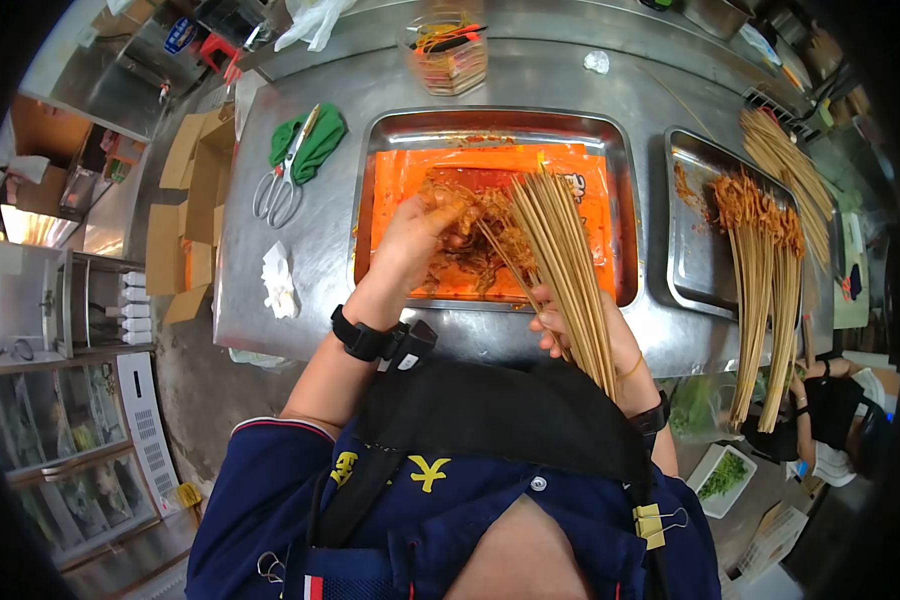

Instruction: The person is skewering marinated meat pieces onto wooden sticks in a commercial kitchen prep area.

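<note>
My right hand is wrapped round the lower part of a thick bundle of bamboo skewers, tilted over a metal tray. One skewer lies apart from the bundle, its tip towards my left hand. My left hand is closed, with sauce-smeared fingers pinched on a reddish sauce-coated piece of food. Under and beside it spreads a pile of the same food on orange plastic packaging inside the tray. The exact kind of food cannot be made out.
To the right, a second metal tray bears loaded skewers, with bare skewers behind. Scissors and a green cloth lie left, near crumpled tissue. A clear container stands at the back. Another person is at lower right.
</note>
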Demonstrator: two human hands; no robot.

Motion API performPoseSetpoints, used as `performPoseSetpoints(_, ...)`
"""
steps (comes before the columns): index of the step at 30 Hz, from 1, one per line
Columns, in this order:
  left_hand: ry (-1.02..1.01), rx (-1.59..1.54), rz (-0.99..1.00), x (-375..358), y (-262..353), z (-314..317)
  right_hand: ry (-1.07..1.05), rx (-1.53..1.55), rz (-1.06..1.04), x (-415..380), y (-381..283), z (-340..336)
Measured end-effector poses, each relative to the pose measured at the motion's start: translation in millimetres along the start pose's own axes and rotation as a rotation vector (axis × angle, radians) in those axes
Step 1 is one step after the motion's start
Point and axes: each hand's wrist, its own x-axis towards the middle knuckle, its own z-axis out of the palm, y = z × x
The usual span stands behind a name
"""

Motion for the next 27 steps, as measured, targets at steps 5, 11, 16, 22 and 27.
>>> performPoseSetpoints(5, -0.092, -0.228, -0.015, -3, -15, 11, 0.03, -0.012, 0.0, -3, -1, 4)
performPoseSetpoints(11, -0.063, -0.29, -0.005, -14, 0, 19, 0.04, -0.037, 0.007, -2, -1, 6)
performPoseSetpoints(16, 0.092, 0.003, 0.04, -8, -17, -7, 0.07, -0.038, 0.024, -2, 1, 6)
performPoseSetpoints(22, 0.175, 0.871, 0.139, -9, -16, -46, 0.09, 0.006, -0.008, 0, 4, -1)
performPoseSetpoints(27, 0.162, 0.94, 0.257, 12, 7, -64, 0.078, 0.023, -0.012, 1, 3, -5)
